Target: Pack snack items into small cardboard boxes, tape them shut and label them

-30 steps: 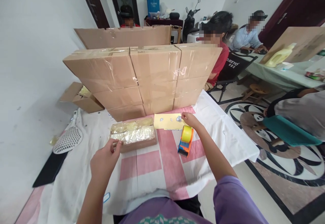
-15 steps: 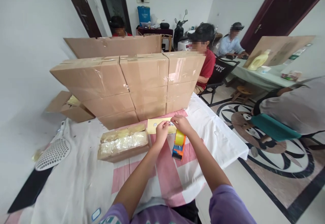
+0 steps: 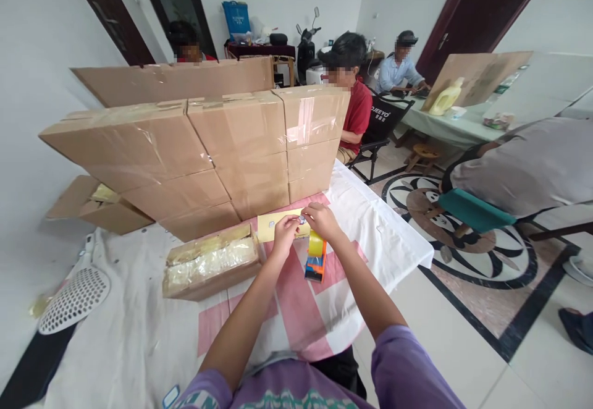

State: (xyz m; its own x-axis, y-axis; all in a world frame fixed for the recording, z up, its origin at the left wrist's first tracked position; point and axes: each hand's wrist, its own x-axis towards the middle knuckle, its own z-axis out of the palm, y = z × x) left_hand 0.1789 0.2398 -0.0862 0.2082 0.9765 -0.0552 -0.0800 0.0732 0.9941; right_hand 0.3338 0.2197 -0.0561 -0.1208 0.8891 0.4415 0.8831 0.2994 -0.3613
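Observation:
My left hand (image 3: 284, 235) is closed in a pinch over the yellow card (image 3: 265, 226), which lies flat on the table. Just to its right, my right hand (image 3: 321, 221) also has its fingers pinched together, close to the left fingertips. Something small and pale is between the two hands, too small to name. Below my right hand lies an orange tape dispenser (image 3: 315, 267) with a yellow roll. Left of my hands sits a small open carton (image 3: 213, 285) holding yellowish packs in clear wrap.
Stacked taped cartons (image 3: 238, 131) form a wall behind the hands. A white fly swatter (image 3: 76, 298) lies at the left, with an open carton (image 3: 111, 211) behind it. Co-workers sit beyond; one in a red shirt (image 3: 359, 109) is past the table's right edge.
The view has turned a little to the right, so things sit further left. Both hands stay pinched over the card, with the fingers shifted slightly.

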